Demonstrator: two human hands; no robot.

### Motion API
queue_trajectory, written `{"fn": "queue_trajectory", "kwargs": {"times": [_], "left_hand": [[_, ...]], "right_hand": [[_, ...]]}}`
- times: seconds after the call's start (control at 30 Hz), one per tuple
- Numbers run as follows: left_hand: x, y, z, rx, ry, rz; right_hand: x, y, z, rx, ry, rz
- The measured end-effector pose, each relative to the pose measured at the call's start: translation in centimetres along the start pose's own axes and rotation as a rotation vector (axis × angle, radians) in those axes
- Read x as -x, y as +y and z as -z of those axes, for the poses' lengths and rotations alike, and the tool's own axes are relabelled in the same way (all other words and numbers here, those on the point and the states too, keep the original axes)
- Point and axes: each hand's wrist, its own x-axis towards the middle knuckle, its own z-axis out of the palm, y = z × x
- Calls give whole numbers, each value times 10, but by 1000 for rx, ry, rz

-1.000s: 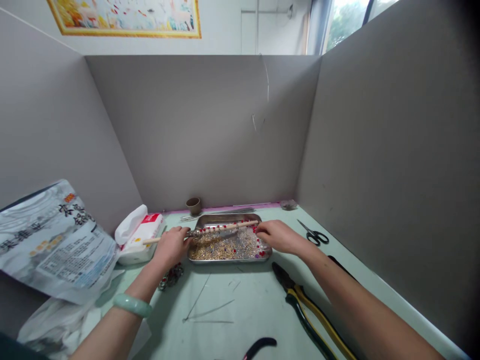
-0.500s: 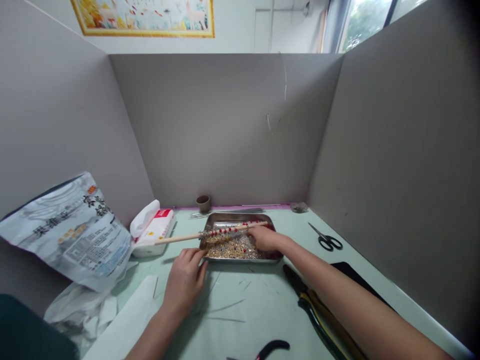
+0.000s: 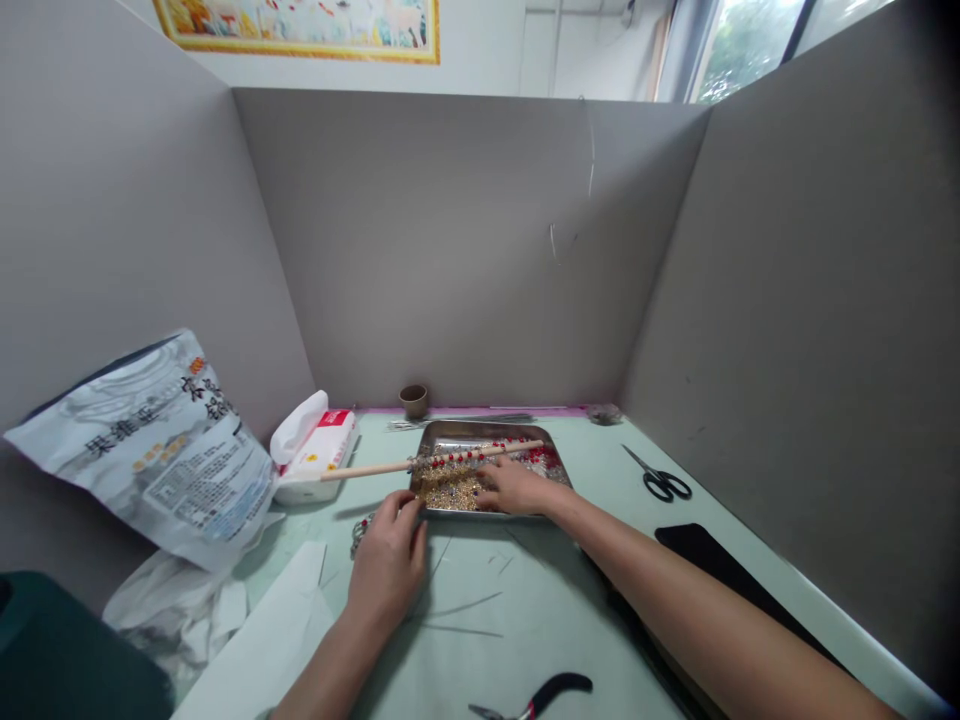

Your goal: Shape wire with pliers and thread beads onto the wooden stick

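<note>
A steel tray (image 3: 480,432) full of gold, silver and red beads sits at the back of the pale green table. A wooden stick (image 3: 375,468) with red beads along it lies across the tray's rim, reaching left toward the tissue box. My right hand (image 3: 511,489) rests flat in the beads at the tray's front, fingers spread, holding nothing I can see. On the table just in front of the tray's left corner lies my left hand (image 3: 388,562), palm down. A small dark beaded piece (image 3: 361,531) shows beside its thumb.
A white and red tissue box (image 3: 315,460) and a printed bag (image 3: 150,450) stand at the left. Scissors (image 3: 660,480) and a black pad (image 3: 720,565) lie to the right. Red-handled pliers (image 3: 536,697) lie near the front edge, thin wires (image 3: 461,610) at the centre, a small cup (image 3: 414,400) at the back.
My left hand has let go of the stick and come back to the table in front of the tray. My right hand has slid left and nearer across the beads. The view has shifted.
</note>
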Motion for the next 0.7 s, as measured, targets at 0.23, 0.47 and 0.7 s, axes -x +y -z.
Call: {"fn": "queue_trajectory", "kwargs": {"times": [0.23, 0.47, 0.7], "left_hand": [[-1, 2, 1, 7, -15, 17], [-1, 2, 2, -6, -29, 30], [1, 2, 2, -7, -23, 40]], "right_hand": [[-9, -25, -6, -213, -58, 289], [-5, -30, -10, -297, -61, 212], [-12, -28, -9, -660, 114, -80]]}}
